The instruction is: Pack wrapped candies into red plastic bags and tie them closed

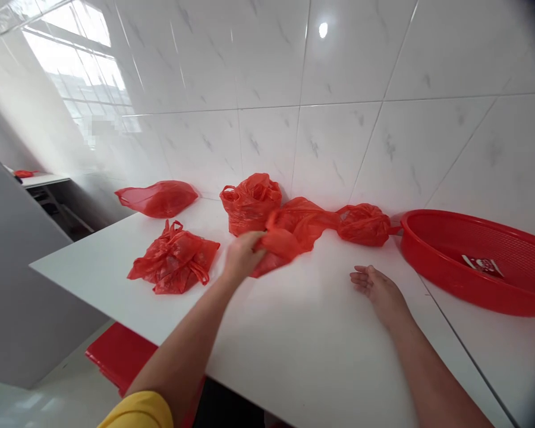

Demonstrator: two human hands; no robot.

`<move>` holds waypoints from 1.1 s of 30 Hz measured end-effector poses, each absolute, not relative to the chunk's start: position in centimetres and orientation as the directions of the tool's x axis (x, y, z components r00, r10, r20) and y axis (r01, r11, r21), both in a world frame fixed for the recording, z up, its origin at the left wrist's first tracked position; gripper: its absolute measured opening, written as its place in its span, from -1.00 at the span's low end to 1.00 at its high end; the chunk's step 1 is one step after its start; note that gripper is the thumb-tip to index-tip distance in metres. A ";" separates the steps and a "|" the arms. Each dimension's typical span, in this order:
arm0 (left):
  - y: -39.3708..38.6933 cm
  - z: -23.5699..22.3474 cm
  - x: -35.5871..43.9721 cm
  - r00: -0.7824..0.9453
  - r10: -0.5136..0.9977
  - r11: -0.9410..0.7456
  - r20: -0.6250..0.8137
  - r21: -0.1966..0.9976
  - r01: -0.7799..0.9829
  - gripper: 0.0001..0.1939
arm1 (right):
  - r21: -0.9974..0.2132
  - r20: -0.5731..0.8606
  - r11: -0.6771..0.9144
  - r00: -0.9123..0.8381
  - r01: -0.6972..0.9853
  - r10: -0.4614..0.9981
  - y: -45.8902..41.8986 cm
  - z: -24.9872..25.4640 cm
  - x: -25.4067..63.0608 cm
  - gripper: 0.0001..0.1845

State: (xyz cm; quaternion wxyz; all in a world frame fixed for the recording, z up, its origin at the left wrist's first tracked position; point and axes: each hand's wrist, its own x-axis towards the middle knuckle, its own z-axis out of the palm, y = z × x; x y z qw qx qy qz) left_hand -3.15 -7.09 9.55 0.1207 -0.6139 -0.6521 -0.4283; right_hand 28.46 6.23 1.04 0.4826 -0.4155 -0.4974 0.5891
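My left hand (242, 255) is closed on the edge of a red plastic bag (294, 232) lying in the middle of the white counter (303, 345). My right hand (377, 286) rests on the counter to the right, fingers loosely stretched and holding nothing. Behind the held bag stands a knotted red bag (250, 202), and another tied red bag (364, 224) lies to its right. A flattened red bag (175, 258) lies left of my left hand. A further red bag (159, 198) sits at the far left by the wall.
A large red mesh basket (472, 279) stands at the right with a small packet (482, 264) inside. White tiled wall runs behind the counter. A red object (120, 353) sits below the counter's left edge. A grey panel (22, 285) stands left.
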 end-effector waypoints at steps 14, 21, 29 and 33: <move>-12.6 7.2 -18.6 -0.670 0.492 0.649 0.556 0.278 0.708 -0.48 | -0.961 0.112 0.143 -0.137 0.236 0.984 5.4 1.3 26.0 -0.75; -12.3 6.3 -17.0 -0.674 0.437 0.693 0.596 0.255 0.675 -0.50 | -0.666 0.400 0.457 -0.235 0.590 0.886 4.1 0.5 21.0 -0.61; -8.6 6.2 -11.0 -0.222 0.403 0.308 0.888 0.097 0.947 -0.59 | -0.698 0.436 0.463 -0.188 0.547 0.880 4.0 1.0 15.1 -0.27; -4.8 3.7 -7.2 0.000 0.662 -0.134 0.749 0.118 0.984 -0.67 | -0.690 0.430 0.495 -0.252 0.527 0.867 4.2 1.2 14.7 -0.28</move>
